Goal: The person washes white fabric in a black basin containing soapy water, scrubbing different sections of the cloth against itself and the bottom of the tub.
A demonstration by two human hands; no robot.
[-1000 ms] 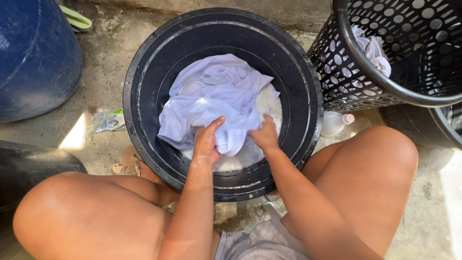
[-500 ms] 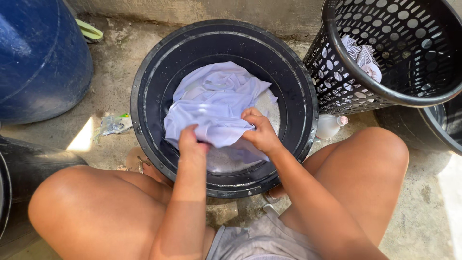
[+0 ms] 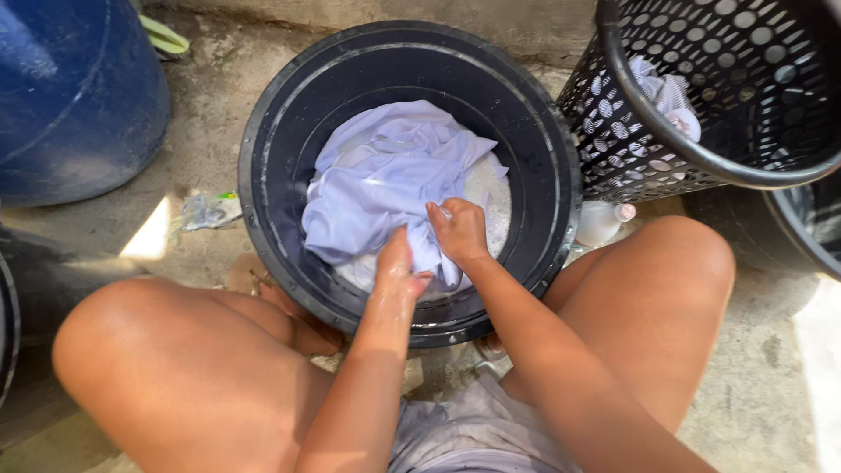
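A pale lilac wet garment (image 3: 385, 180) lies bunched in soapy water inside a round black tub (image 3: 534, 131) on the concrete floor between my knees. My left hand (image 3: 399, 267) presses on the near edge of the cloth, fingers closed around a fold. My right hand (image 3: 457, 229) grips the cloth just to the right of it, knuckles up. The two hands are almost touching, and the fabric is gathered between them.
A black perforated laundry basket (image 3: 666, 149) with a striped cloth (image 3: 670, 92) stands at the upper right. A blue barrel (image 3: 74, 96) stands at upper left. A white plastic bottle (image 3: 604, 223) lies beside the tub, and a crumpled wrapper (image 3: 206, 210) on its left.
My hands have drawn closer together on the near edge of the cloth; the left hand moved right and down, and the right hand slid left, bunching the fabric.
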